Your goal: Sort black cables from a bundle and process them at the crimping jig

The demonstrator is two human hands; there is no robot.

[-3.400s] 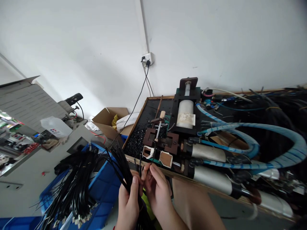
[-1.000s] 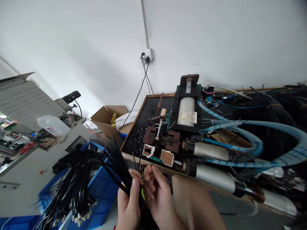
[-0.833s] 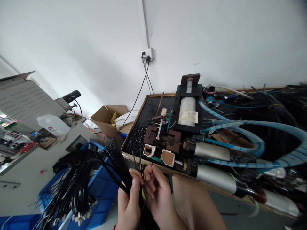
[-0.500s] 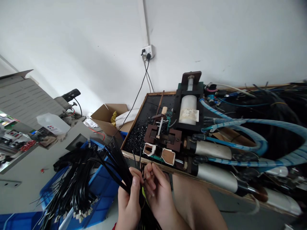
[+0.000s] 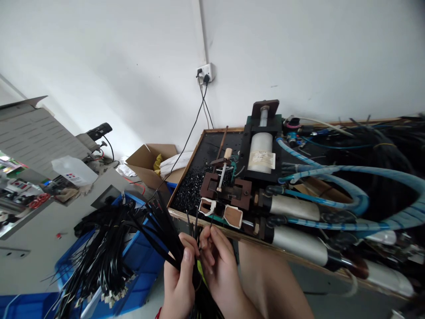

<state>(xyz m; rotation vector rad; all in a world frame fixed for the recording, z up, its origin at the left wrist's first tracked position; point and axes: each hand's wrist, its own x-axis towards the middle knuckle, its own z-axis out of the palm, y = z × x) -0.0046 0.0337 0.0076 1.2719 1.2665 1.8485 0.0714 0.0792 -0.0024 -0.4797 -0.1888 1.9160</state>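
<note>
cylinder label unreadable, no legible text

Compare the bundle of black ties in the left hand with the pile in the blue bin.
The bundle of ties is small, gripped in the left hand and fanned upward; the pile of ties is far larger and lies loose, draped over the blue bin. The right hand pinches a single strand from the bundle; nothing touches the pile. Both are thin black strips.
</note>
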